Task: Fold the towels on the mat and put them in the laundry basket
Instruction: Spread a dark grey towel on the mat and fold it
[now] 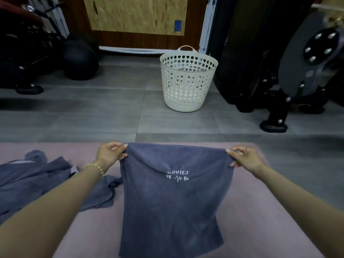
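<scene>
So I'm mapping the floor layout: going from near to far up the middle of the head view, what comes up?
Pink mat → grey towel held up at its far corners by the left hand and right hand → grey tiled floor → white laundry basket → wooden board.

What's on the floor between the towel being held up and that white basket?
Nothing: the head view shows only bare grey floor tiles between the held grey towel and the white perforated plastic laundry basket.
</scene>
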